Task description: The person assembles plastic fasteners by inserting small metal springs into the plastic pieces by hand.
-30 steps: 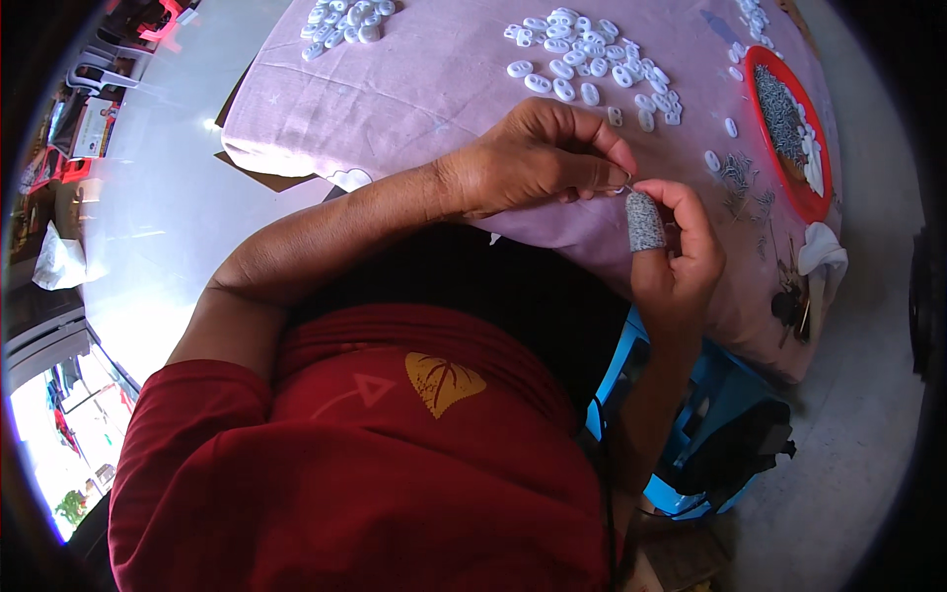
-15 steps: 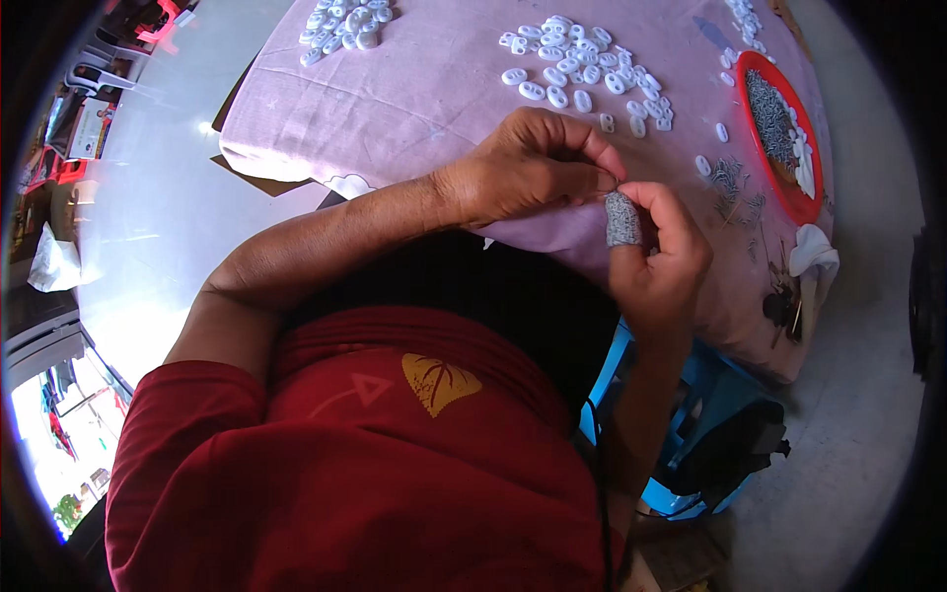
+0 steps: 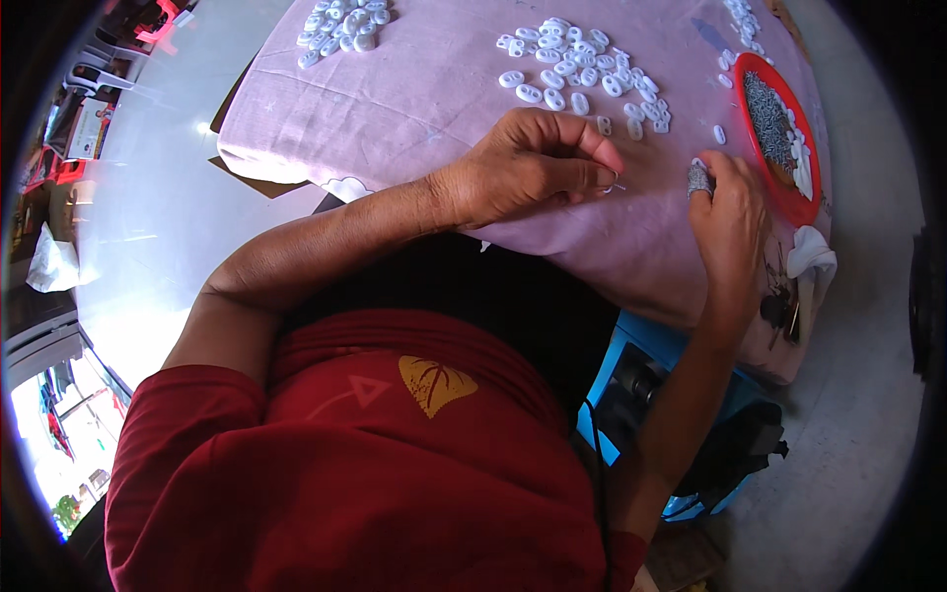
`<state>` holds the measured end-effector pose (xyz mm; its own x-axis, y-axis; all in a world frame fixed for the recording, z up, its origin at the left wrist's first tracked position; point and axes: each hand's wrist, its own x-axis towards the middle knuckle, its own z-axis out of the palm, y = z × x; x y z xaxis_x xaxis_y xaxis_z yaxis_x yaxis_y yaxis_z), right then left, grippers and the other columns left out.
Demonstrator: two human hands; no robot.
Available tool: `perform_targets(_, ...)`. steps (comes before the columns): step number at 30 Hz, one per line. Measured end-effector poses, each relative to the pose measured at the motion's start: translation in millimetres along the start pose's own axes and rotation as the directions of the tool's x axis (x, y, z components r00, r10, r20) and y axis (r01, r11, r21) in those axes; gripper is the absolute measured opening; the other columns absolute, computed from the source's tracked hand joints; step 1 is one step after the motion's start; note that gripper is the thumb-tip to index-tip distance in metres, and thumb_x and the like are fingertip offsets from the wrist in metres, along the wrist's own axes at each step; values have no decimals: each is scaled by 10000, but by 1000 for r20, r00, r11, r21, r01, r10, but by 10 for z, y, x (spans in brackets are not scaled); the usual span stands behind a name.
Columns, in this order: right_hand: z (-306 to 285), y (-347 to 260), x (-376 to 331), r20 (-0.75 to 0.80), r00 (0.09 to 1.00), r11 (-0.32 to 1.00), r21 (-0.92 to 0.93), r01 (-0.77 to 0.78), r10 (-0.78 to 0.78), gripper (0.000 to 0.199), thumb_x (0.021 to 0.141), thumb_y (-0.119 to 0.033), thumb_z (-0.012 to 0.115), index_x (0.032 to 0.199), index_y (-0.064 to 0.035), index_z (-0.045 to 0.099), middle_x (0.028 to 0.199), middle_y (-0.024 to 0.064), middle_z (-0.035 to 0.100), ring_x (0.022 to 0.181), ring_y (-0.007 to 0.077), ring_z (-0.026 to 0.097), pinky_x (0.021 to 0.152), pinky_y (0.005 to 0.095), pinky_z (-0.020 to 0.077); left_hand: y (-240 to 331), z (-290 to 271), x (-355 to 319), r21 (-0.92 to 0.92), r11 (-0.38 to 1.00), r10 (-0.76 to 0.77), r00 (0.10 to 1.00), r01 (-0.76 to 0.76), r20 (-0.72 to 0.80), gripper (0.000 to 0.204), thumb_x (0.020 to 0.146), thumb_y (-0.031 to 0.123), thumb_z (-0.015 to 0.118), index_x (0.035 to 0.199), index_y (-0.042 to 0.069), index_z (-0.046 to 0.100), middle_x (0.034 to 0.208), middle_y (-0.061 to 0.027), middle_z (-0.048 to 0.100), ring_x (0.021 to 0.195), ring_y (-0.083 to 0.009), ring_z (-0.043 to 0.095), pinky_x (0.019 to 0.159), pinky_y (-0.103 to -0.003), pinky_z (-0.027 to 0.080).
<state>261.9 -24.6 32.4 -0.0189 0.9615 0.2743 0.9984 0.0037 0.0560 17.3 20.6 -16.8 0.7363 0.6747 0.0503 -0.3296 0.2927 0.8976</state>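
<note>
Left hand (image 3: 538, 166) pinching small piece (image 3: 615, 185), right hand (image 3: 732, 202) shifted toward red tray (image 3: 795, 205), grip unclear

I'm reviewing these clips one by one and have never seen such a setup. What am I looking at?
There's no machine: these are a person's own two hands, seen from a wide fisheye camera on the head, looking down, so straight edges bend. The left hand pinches a small thin piece, too small to identify. The right hand, its thumb in a grey cover, is near a red tray of small grey screw-like pieces; its grip is hidden. Piled white oval pieces lie on the pink cloth.
</note>
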Motion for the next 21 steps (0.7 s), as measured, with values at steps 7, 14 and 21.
perform_targets(7, 20, -190, -159, -45, 999, 972, 234, -13, 24, 164, 814, -70, 586, 970, -32, 617, 929, 159, 634, 872, 338, 617, 772, 430, 479, -6, -5, 9, -16, 1000, 10, 1000, -10, 4, 139, 907, 17, 603, 1042, 12, 640, 871, -20, 624, 752, -61, 540, 646, -201, 432)
perform_targets(14, -11, -458, -365, -143, 987, 811, 585, 24, 74, 240, 825, -22, 574, 1051, -12, 655, 893, 149, 654, 820, 281, 638, 743, 364, 493, 53, 19, -24, -10, 999, -35, 999, 34, -40, 162, 910, 34, 599, 1067, 24, 639, 878, -28, 645, 729, -58, 564, 603, -184, 427)
perform_targets(21, 11, -646, -538, -126, 976, 463, 886, 28, 180, 223, 816, 46, 567, 1017, 29, 663, 878, 39, 654, 812, 110, 593, 714, 239, 475, 63, 77, -31, -186, 979, -83, 996, 80, -12, 178, 914, 71, 607, 1085, 29, 637, 916, -46, 672, 741, -61, 606, 586, -175, 435)
